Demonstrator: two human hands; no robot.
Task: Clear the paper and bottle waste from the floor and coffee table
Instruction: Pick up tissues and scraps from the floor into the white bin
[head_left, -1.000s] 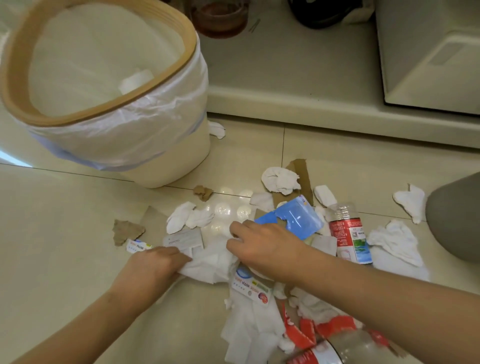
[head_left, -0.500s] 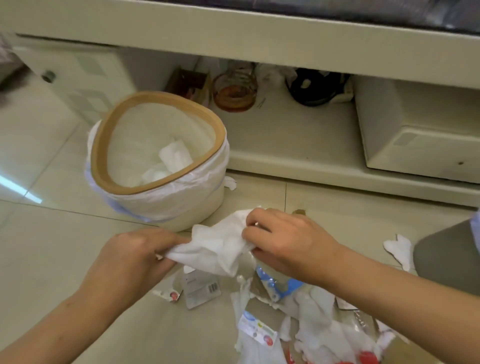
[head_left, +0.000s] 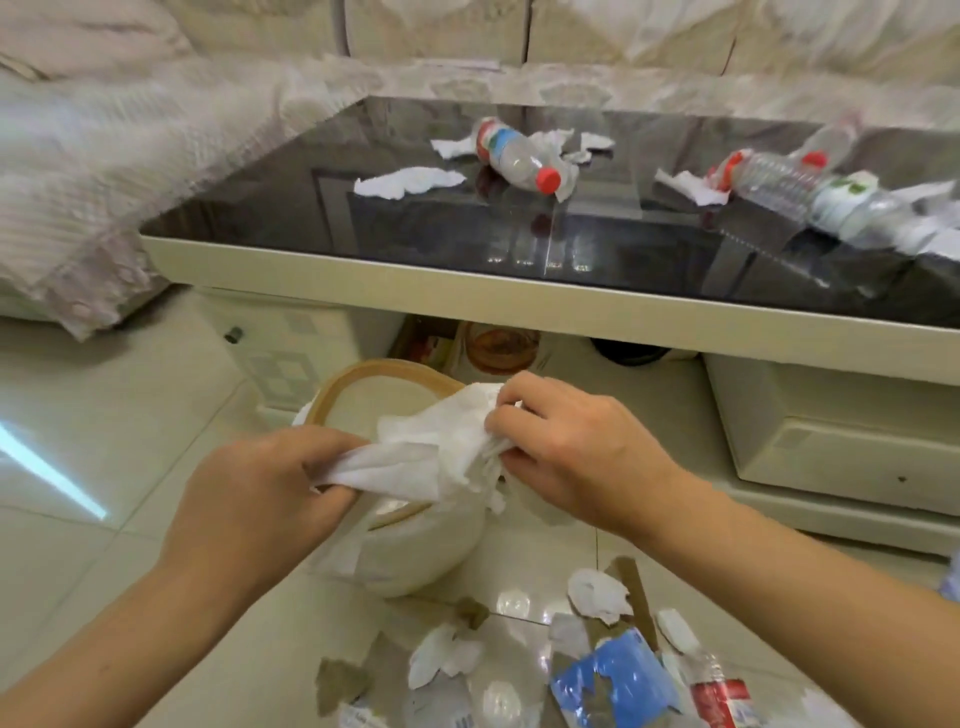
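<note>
Both of my hands hold one bunch of white tissue paper (head_left: 426, 452) over the lined bin (head_left: 363, 379) with the wooden rim. My left hand (head_left: 260, 499) grips its left end and my right hand (head_left: 571, 447) pinches its right end. On the floor below lie more tissue scraps (head_left: 447, 657), torn brown cardboard (head_left: 340, 683), a blue wrapper (head_left: 613, 675) and a red-labelled bottle (head_left: 719, 691). The coffee table's dark glass top (head_left: 322, 171) carries a red-capped bottle (head_left: 514, 158), two more bottles (head_left: 810, 195) at the right, and tissue pieces (head_left: 405, 183).
A sofa with a pale cover (head_left: 104, 156) stands left of and behind the table. Under the table top, a shelf holds an amber glass jar (head_left: 501, 345) and a dark object (head_left: 628, 353); a drawer unit (head_left: 831, 441) sits at the right.
Both hands have lifted the tissue bunch off the floor pile up to over the bin. My view has risen, so the table top and its bottles now show.
</note>
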